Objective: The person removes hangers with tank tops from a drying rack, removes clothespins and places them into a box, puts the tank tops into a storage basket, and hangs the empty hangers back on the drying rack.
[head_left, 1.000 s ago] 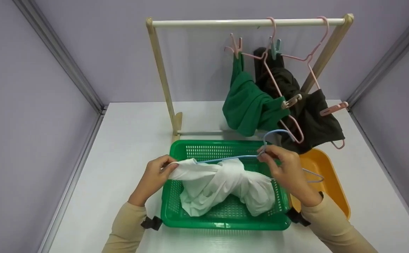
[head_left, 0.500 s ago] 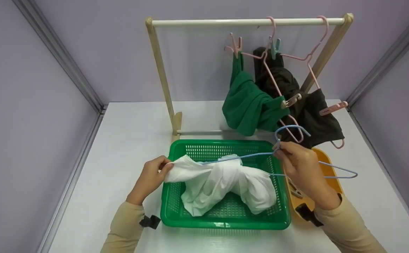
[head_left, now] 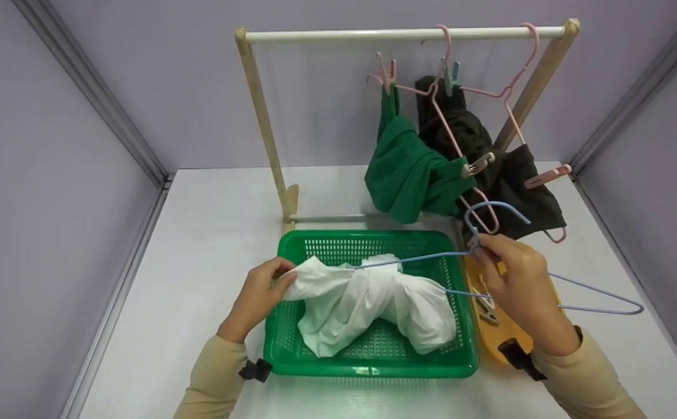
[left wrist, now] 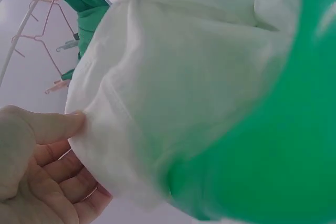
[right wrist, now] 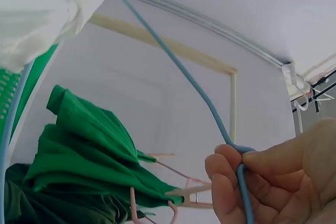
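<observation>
A bunched white cloth garment (head_left: 367, 297) lies in and over the green basket (head_left: 373, 370). My left hand (head_left: 261, 294) pinches the garment's left end between thumb and fingers; the left wrist view shows the thumb (left wrist: 60, 127) pressed on the white fabric. With my right hand (head_left: 516, 279) I pinch a blue hanger (head_left: 417, 258) at the neck below its hook. The hanger's left part runs into the white garment, where its end is hidden by the cloth. Its right corner sticks out bare past my right hand. In the right wrist view, thumb and fingers close on the hanger (right wrist: 184, 72).
Behind the basket stands a rack with a white rail (head_left: 344, 36). Pink hangers on it carry a green garment (head_left: 411, 169) and a dark garment (head_left: 527, 198), held by clothespins (head_left: 548, 176). An orange tray (head_left: 504, 331) with clothespins (head_left: 486, 308) sits right of the basket.
My right hand has moved right with the blue hanger, drawing more of it out of the white garment's folds. My left hand still pinches the cloth, shifting only slightly.
</observation>
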`<action>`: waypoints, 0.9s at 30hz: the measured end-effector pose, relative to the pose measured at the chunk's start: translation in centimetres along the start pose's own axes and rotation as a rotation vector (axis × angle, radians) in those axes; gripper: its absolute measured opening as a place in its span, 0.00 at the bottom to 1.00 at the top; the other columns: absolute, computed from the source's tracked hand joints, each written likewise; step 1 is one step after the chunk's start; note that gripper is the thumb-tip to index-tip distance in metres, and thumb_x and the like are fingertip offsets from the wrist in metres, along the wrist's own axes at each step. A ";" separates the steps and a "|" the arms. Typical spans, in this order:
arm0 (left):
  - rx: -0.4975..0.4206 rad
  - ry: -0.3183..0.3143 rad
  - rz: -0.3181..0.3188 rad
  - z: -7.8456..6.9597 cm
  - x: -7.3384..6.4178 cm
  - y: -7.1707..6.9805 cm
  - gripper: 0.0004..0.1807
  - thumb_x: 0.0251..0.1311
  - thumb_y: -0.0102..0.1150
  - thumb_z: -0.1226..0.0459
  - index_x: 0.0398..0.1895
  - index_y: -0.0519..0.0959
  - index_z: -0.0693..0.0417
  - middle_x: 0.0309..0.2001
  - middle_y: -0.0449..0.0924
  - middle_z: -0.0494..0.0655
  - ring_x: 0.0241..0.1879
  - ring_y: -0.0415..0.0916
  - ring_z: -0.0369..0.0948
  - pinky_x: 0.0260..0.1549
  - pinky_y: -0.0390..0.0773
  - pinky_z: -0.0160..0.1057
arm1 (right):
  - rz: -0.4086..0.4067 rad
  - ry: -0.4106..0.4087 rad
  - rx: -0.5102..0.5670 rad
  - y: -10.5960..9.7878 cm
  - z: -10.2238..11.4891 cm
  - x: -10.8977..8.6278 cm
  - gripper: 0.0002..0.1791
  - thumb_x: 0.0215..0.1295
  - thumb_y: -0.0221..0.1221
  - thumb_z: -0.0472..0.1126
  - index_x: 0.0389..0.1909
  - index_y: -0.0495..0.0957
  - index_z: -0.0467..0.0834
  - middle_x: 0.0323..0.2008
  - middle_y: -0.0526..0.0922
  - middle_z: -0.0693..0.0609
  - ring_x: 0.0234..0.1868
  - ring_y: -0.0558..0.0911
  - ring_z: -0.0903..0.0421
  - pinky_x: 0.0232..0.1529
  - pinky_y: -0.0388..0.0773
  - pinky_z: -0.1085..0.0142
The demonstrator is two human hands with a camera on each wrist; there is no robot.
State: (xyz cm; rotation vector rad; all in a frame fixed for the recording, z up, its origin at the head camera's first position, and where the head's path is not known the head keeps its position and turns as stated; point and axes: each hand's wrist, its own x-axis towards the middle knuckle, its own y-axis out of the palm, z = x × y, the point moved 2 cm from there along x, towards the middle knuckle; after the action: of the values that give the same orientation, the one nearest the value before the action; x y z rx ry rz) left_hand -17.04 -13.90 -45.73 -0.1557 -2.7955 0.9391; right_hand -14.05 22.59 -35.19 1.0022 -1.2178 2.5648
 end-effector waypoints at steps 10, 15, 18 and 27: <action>0.021 0.150 0.229 -2.3 -0.2 3.0 0.10 0.68 0.54 0.62 0.45 0.79 0.58 0.45 0.82 0.52 0.47 0.80 0.46 0.49 0.80 0.46 | -0.072 -0.003 0.034 1.0 0.0 -0.1 0.09 0.55 0.61 0.20 0.37 0.80 0.29 0.32 0.87 0.39 0.31 0.85 0.46 0.45 0.65 0.94; 0.037 0.091 0.377 -2.6 -0.5 4.9 0.13 0.68 0.54 0.60 0.48 0.78 0.59 0.47 0.83 0.54 0.48 0.81 0.47 0.50 0.80 0.48 | -0.090 -0.023 0.077 1.1 0.3 -0.3 0.11 0.53 0.61 0.18 0.37 0.81 0.30 0.31 0.86 0.40 0.31 0.85 0.50 0.45 0.68 0.92; 0.043 0.043 0.305 -3.0 -0.4 5.4 0.15 0.67 0.56 0.58 0.49 0.75 0.61 0.46 0.81 0.56 0.47 0.79 0.48 0.50 0.79 0.48 | -0.097 -0.045 0.103 1.2 0.6 -0.4 0.11 0.52 0.61 0.18 0.37 0.81 0.31 0.31 0.86 0.41 0.31 0.85 0.49 0.45 0.69 0.90; 0.106 -0.088 0.192 -3.6 0.2 6.3 0.32 0.62 0.61 0.51 0.60 0.68 0.66 0.56 0.72 0.61 0.54 0.75 0.51 0.55 0.76 0.51 | -0.093 -0.069 0.188 2.1 0.9 -0.7 0.12 0.52 0.61 0.17 0.37 0.81 0.31 0.31 0.86 0.41 0.32 0.84 0.57 0.46 0.72 0.88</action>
State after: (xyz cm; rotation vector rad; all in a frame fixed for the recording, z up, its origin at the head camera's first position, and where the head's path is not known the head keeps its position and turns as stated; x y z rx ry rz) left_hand -16.24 -6.77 -46.69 -0.3816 -2.8409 1.1611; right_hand -13.86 20.65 -36.51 1.1632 -0.9340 2.6295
